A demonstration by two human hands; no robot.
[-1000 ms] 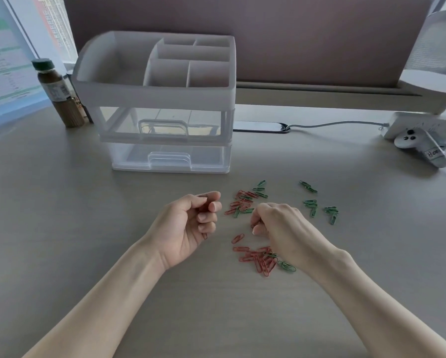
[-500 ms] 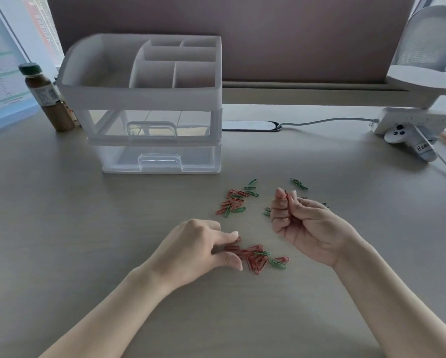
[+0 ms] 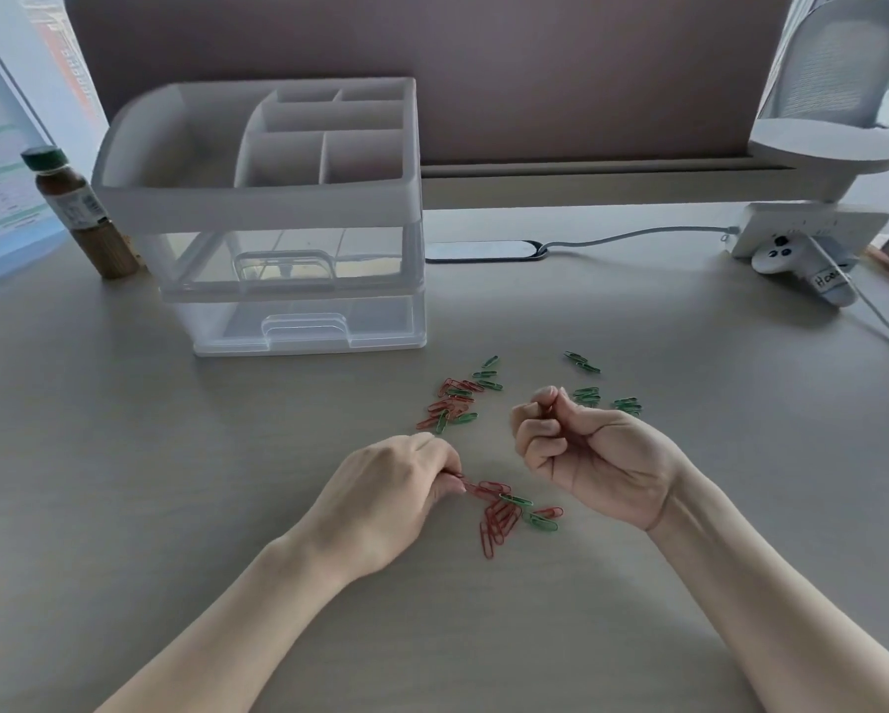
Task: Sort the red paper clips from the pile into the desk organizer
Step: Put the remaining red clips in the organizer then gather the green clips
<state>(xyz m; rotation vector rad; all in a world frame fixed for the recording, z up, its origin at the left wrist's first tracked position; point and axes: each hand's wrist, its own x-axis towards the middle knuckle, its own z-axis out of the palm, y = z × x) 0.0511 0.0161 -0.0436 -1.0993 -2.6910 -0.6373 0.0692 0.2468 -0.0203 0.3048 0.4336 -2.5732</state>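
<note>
The left hand (image 3: 380, 499) lies knuckles-up, so its fingertips are mostly hidden; they pinch a red wire paper clip (image 3: 470, 487) at the near cluster of red and green clips (image 3: 504, 514). The right hand (image 3: 586, 455) is turned palm-up with fingers curled tight; what the fist holds cannot be made out. A second mixed cluster of red and green clips (image 3: 452, 401) lies between the near cluster and the white-topped clear plastic desk organizer with two drawers (image 3: 277, 198), whose top compartments look bare from here. Loose green clips (image 3: 607, 398) are partly covered behind the right hand. Left of the organizer stands a brown bottle with a green cap (image 3: 77, 213); to its right lie a grey cable (image 3: 637, 236) and a white controller (image 3: 802, 265), cut near the frame edge. The pale wood-grain desk (image 3: 123, 455) lies bare in front of the organizer's drawers
</note>
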